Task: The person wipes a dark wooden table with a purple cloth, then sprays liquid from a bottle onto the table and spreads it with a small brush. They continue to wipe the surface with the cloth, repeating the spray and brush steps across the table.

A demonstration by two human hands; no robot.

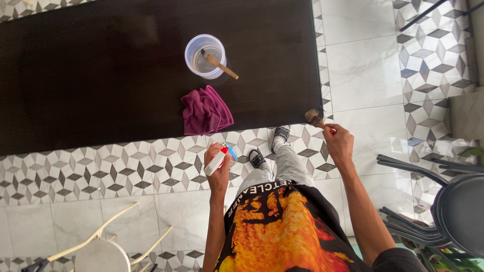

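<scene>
Dark table [101, 75] on patterned, seemingly tiled floor [126, 166].

You are looking at a dark tabletop [101, 75] carrying a clear cup [205, 55] and a purple cloth [205, 111]; black chairs [448, 201] are standing nearby.

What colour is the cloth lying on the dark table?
The cloth is magenta-purple, crumpled beside the clear cup; the head view shows it plainly.

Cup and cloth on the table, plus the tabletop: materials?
Cup: clear plastic by the look, see-through wall, wooden-handled brush inside. Cloth: soft magenta fabric, crumpled folds, possibly microfibre. Tabletop: dark, smooth, faint sheen; stained wood or laminate, cannot tell.
</scene>
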